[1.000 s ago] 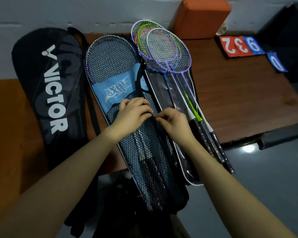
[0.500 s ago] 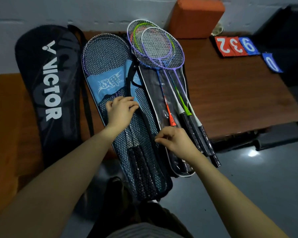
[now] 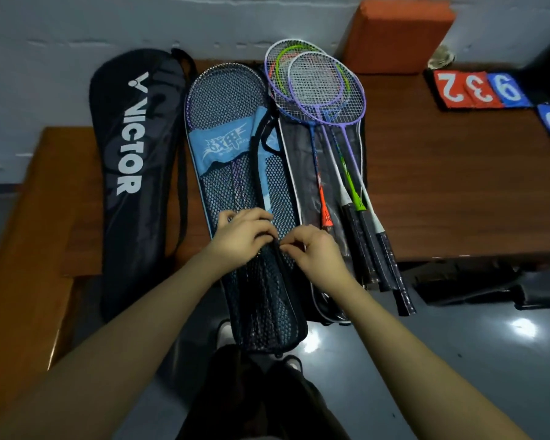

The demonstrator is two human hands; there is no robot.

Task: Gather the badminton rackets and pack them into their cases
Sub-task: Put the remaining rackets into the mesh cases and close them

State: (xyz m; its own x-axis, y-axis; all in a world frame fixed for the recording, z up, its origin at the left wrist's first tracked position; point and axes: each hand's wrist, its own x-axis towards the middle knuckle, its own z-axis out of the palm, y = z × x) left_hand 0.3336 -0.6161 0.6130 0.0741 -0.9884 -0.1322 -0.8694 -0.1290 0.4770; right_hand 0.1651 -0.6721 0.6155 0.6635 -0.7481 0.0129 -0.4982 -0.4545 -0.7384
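A blue mesh racket case [image 3: 235, 173] lies on the wooden table [image 3: 451, 185] with rackets inside, its lower end hanging over the front edge. My left hand [image 3: 245, 233] presses on the case's middle. My right hand [image 3: 311, 249] pinches the case's black edge right beside it, fingertips nearly touching the left hand. To the right, several loose rackets [image 3: 324, 100] with purple, green and white frames lie on a flat dark case [image 3: 302, 173]. A black VICTOR case [image 3: 131, 173] lies at the left.
An orange block [image 3: 397, 33] stands against the wall at the back. Red and blue number cards [image 3: 480, 90] lie at the table's right. An orange-brown bench [image 3: 23, 249] runs along the left. My shoes [image 3: 226, 331] show on the glossy dark floor below.
My two hands have come together lower down on the mesh case. The left slid toward me from near the blue label; the right stays pinched on the case's edge.
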